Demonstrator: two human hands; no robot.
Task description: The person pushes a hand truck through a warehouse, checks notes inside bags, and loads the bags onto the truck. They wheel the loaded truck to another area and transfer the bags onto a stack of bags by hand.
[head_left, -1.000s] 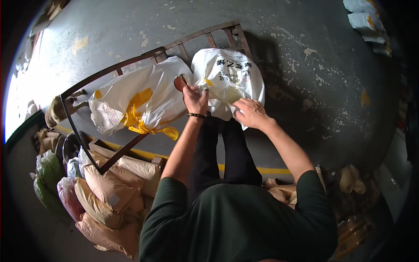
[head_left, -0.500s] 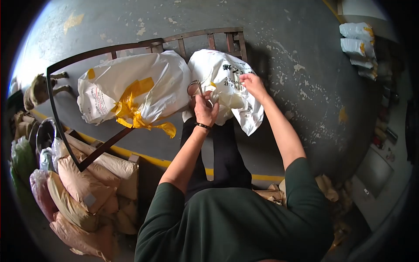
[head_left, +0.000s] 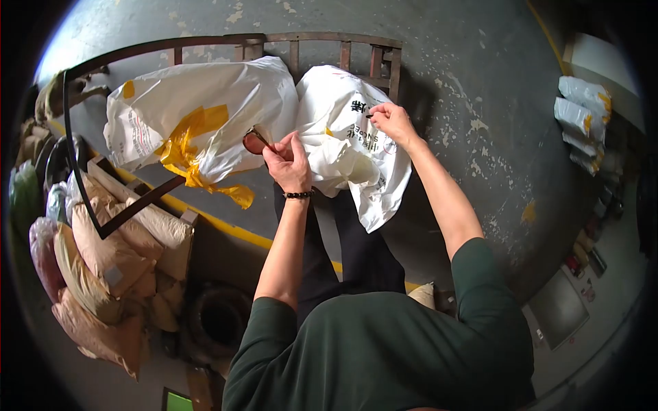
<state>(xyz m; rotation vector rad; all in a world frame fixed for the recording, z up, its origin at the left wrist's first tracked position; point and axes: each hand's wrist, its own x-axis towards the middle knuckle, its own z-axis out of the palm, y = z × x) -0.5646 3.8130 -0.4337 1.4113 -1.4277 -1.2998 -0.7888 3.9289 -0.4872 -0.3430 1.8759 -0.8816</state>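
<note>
My left hand (head_left: 289, 166) is closed on a pair of glasses (head_left: 255, 141), whose dark reddish lens sticks out to the left. It is beside a white sack with black printing (head_left: 325, 103), whose top is bunched and partly folded open. Above this sack's right side, my right hand (head_left: 392, 123) is pinched on a small dark thing too small to name. A larger white sack with yellow tape (head_left: 253, 92) lies to the left. Both sacks rest within a brown metal frame (head_left: 329, 37).
Paper sacks (head_left: 103, 243) are piled at lower left beside coloured plastic bags (head_left: 44, 253). A dark round tyre-like object (head_left: 221, 315) stands near them. White wrapped packages (head_left: 581, 120) are stacked at the right. A yellow line (head_left: 233, 230) crosses the floor behind my legs.
My right hand has lifted from the bunched sack top and moved up, now pinching something dark. My left hand has shifted left with the glasses. The sack's corner hangs lower.
</note>
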